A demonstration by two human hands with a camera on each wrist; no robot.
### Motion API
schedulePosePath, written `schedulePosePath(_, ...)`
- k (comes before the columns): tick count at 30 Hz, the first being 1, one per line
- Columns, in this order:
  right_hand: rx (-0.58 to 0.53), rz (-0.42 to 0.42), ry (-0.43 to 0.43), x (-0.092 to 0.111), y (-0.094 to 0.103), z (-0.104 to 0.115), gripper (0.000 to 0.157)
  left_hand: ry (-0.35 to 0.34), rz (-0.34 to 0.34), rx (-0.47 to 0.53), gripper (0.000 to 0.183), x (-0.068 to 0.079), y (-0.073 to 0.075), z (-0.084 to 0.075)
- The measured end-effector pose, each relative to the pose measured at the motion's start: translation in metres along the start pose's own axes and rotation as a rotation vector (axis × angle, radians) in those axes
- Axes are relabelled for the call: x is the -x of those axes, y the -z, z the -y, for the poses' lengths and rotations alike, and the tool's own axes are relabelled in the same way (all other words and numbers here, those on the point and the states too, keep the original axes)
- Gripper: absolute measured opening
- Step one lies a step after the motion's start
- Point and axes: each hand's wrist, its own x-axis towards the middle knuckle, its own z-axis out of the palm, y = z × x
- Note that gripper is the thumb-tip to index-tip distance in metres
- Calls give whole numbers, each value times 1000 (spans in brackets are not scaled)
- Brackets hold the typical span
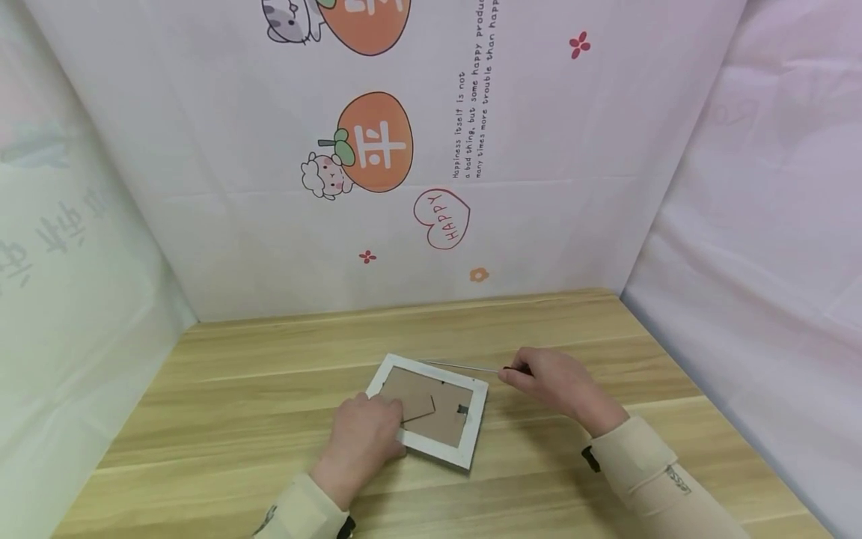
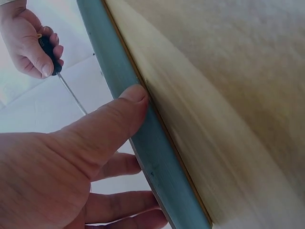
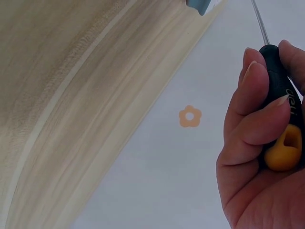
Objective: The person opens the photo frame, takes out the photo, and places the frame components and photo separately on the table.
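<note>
My left hand grips the left part of a picture frame. The frame's back faces up, with a white border round a brown backing board. A thin dark line and a small dark tab show on the board. In the left wrist view, the thumb lies over the frame's edge, with the other fingers on its far side. My right hand holds a screwdriver by its dark green handle with a yellow end. Its thin metal shaft points left along the frame's far edge; the tip cannot be made out.
Under the hands lies a wood-grain tabletop. A printed white cloth hangs behind it, and further white cloths stand on the left and right.
</note>
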Motion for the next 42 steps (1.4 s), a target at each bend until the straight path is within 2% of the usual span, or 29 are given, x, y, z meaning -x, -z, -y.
schedulePosePath(3,6,-5,3,0,-1,0,27,20,-15,-9,47,0,-1,-2)
schedulePosePath(10,3,-13,0,2,-2,-1,27,40,-102,-63,50,1,0,-7)
schedulePosePath(17,0,-20,4,5,-3,-2,25,63,-47,-113,59,-1,1,-14)
schedulePosePath(29,41,-62,26,11,-4,0,21,108,-99,-157,66,0,-2,-25)
schedulePosePath(42,47,-112,54,22,-6,-1,18,119,-46,-18,60,6,-2,-19)
